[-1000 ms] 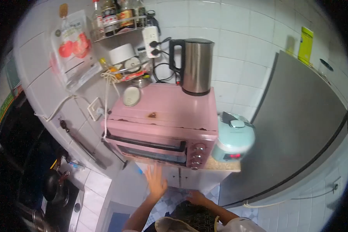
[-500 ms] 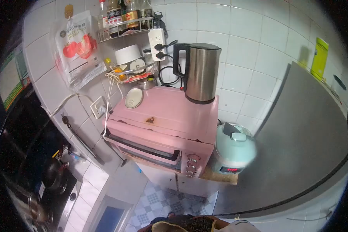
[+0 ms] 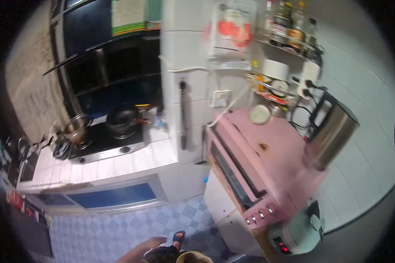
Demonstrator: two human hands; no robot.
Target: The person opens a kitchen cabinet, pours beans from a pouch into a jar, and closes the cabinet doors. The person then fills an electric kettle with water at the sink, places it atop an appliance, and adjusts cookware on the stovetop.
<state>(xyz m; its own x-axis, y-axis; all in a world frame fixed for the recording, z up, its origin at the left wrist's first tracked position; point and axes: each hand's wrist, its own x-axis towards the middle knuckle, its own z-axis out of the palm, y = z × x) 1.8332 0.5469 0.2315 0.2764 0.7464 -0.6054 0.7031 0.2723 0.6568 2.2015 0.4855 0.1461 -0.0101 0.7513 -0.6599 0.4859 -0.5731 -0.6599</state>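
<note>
My left hand (image 3: 156, 242) hangs low at the bottom of the view, over the tiled floor beside my body. It is small and smeared, and I cannot make out its fingers or anything in them. My right hand is out of sight. A sandalled foot (image 3: 178, 238) shows just to the right of my left hand. The pink oven (image 3: 272, 149) stands to the right, well apart from the hand. On its top are a steel kettle (image 3: 333, 133) and a pale oval dish (image 3: 260, 114).
A mint-green cooker (image 3: 299, 230) with a lit red display sits beside the oven. At left, a tiled counter (image 3: 105, 169) carries a gas stove (image 3: 103, 144) with a dark wok (image 3: 122, 124) and a steel pot (image 3: 77, 130). Bottles (image 3: 289, 26) stand on a corner rack.
My view has swung left, so the oven and kettle now sit farther right and the stove counter shows in full. My left hand has come into view at the bottom.
</note>
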